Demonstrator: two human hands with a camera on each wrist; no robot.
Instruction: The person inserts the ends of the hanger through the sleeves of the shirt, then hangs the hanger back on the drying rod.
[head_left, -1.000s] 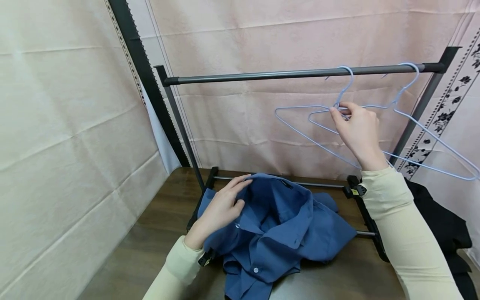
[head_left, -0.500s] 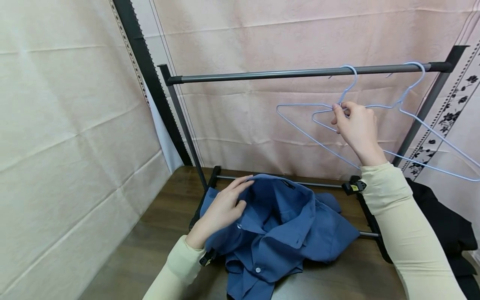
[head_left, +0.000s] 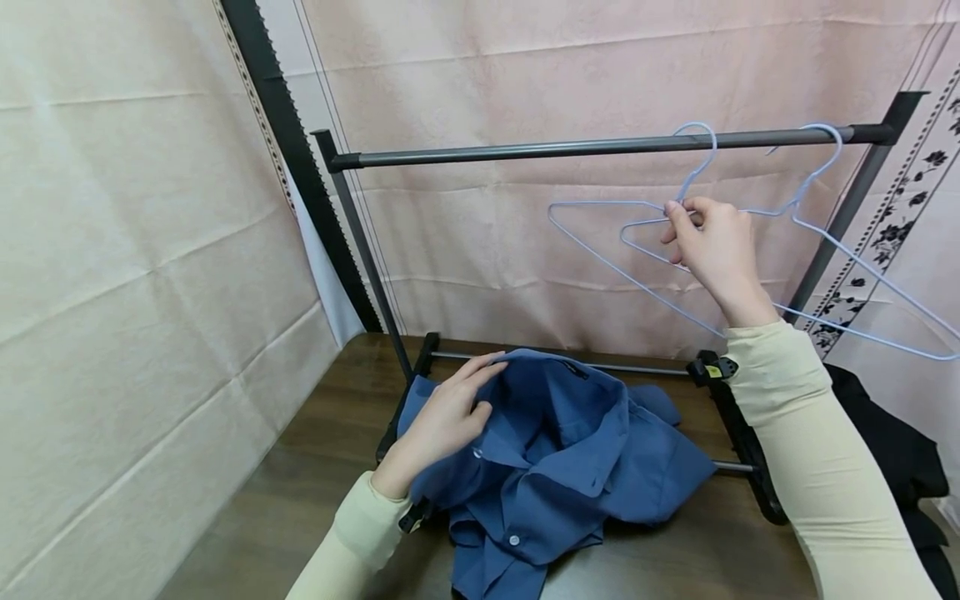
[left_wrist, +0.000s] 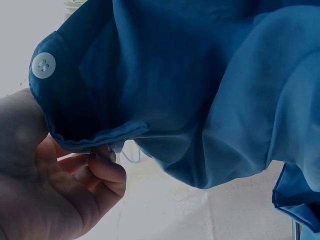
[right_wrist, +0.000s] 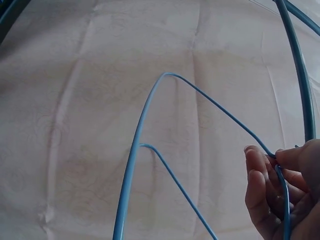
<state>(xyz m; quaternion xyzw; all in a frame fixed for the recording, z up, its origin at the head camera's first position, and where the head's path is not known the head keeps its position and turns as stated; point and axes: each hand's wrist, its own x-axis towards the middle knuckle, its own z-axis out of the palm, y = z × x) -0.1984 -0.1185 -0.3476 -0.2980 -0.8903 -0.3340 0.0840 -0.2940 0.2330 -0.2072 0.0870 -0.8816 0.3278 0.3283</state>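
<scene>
My left hand (head_left: 447, 414) holds a blue button-up shirt (head_left: 570, 483) by its collar edge, over the table. In the left wrist view, fingers (left_wrist: 107, 170) curl under the collar near a white button (left_wrist: 43, 65); the thumb is partly hidden by cloth. My right hand (head_left: 716, 254) pinches a light blue wire hanger (head_left: 600, 259) just below its hook. That hook arches slightly above the rack's bar (head_left: 517, 151). A second blue hanger (head_left: 862, 258) hangs from the bar farther right. In the right wrist view, thumb and fingers meet on the hanger's neck (right_wrist: 272, 155).
A black clothes rack (head_left: 352, 217) stands on a brown wooden table (head_left: 285, 500), its lower rails partly behind the shirt. Black cloth (head_left: 885, 450) lies at the right beyond my forearm. Pale curtains (head_left: 487, 83) enclose the back and sides.
The hanger in my right hand has risen a little, its hook lifting off the bar. My left hand and the shirt have stayed in place.
</scene>
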